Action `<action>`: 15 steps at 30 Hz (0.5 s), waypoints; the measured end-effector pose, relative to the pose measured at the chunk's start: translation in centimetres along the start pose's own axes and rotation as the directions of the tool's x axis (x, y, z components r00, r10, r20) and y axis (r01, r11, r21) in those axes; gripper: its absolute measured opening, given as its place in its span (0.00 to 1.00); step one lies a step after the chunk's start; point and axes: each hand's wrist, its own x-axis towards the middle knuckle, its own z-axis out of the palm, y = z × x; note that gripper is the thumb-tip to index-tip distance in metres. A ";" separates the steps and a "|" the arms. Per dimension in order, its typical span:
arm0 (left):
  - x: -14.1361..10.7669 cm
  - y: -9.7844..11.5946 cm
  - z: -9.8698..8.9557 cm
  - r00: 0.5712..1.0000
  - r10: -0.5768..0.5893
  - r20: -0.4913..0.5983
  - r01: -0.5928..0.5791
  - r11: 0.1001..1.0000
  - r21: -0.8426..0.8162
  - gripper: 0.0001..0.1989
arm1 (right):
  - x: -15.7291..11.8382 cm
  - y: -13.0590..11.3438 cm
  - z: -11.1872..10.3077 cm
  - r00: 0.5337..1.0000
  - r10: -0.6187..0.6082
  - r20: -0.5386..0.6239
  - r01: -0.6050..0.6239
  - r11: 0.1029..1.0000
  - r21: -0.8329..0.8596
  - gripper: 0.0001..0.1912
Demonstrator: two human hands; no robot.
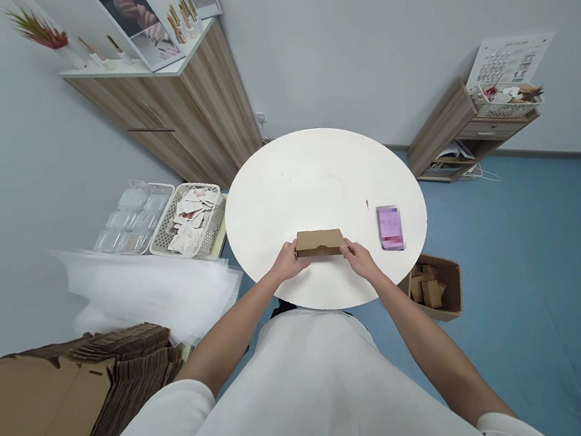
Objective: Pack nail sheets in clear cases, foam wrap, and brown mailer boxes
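Note:
A flat brown cardboard box [319, 240], its lid closed, is at the near half of the round white table [311, 173]. My left hand [290, 260] grips the box's left end, thumb in front and fingers along the side. At the opposite end, my right hand [358, 259] holds the right front corner between thumb and fingers. Whether the box rests on the tabletop or is slightly raised, I cannot tell. To the right of my right hand lies a phone-sized item [390, 227] with a blurred pink and purple surface.
Left of the table are a white basket of paper packets [160, 243], clear plastic cases [132, 211], white sheets [157, 289] and stacked flat cardboard [54, 406]. An open carton with small boxes [453, 287] stands below right. Cabinets [193, 96] and a shelf unit [448, 130] line the wall.

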 end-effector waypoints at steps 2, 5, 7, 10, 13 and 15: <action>0.8 0.0 -0.2 1.000 -0.015 -0.002 0.015 0.998 0.054 0.21 | 0.5 -1.1 -0.4 0.999 0.034 -0.005 -0.035 0.998 -0.047 0.23; 2.1 0.0 -0.7 0.998 -0.068 -0.018 0.070 0.989 0.127 0.18 | 1.3 -2.5 -0.8 0.997 0.076 0.000 -0.075 0.987 -0.143 0.25; 3.2 0.2 -1.2 0.997 -0.081 0.000 0.081 0.985 0.150 0.17 | 2.0 -3.2 -1.0 0.994 0.112 0.003 -0.110 0.979 -0.174 0.26; 4.6 0.5 -1.9 0.996 -0.081 0.049 0.076 0.991 0.108 0.14 | 3.2 -3.9 -1.5 0.985 0.175 0.005 -0.172 0.970 -0.172 0.27; 5.4 0.8 -2.3 0.990 -0.130 0.058 0.131 0.991 -0.003 0.16 | 4.3 -3.9 -1.8 0.977 0.215 -0.009 -0.214 0.967 -0.138 0.28; 5.3 0.8 -2.3 0.983 -0.178 0.044 0.181 0.980 -0.079 0.19 | 4.8 -3.6 -1.9 0.973 0.232 -0.012 -0.232 0.968 -0.094 0.27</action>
